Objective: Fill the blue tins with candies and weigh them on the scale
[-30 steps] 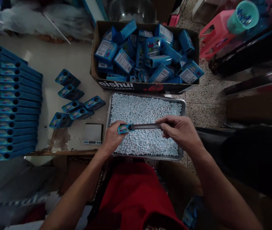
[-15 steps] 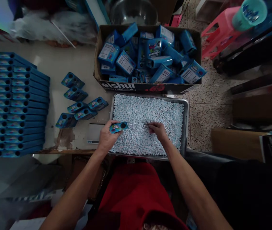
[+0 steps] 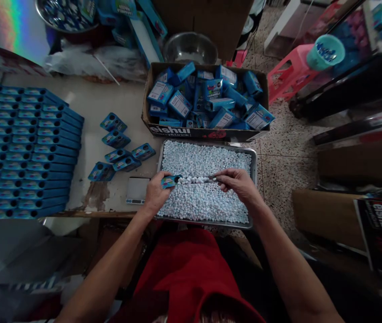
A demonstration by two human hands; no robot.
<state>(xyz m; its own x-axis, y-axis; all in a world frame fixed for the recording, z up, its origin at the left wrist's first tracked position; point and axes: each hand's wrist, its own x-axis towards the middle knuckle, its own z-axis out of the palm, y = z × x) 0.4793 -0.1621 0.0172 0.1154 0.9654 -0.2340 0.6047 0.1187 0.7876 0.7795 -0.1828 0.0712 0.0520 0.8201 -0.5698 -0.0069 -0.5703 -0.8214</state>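
My left hand [image 3: 156, 194] is closed around a small blue candy box [image 3: 168, 181], whose open end faces right. In my right hand [image 3: 239, 185] is the handle of a long narrow scoop [image 3: 212, 178], pinched between fingers and thumb. A row of small white and pale blue candies [image 3: 194, 180] lies along the scoop, its far end at the box's opening; whether the tip is inside cannot be made out. Both hands are above a metal tray [image 3: 254, 163] filled with the same loose candies [image 3: 207, 204].
A cardboard carton [image 3: 170, 131] full of blue packages stands behind the tray. Left of it are a small scale [image 3: 137, 190], several loose blue boxes [image 3: 116, 139] and tall stacked rows of them [image 3: 58, 157]. A pink stool [image 3: 283, 78] holds a teal cup [image 3: 325, 54].
The scoop has come up out of the candies carrying a row of them and now meets the box's opening. My right hand has shifted right; the whole view has also shifted.
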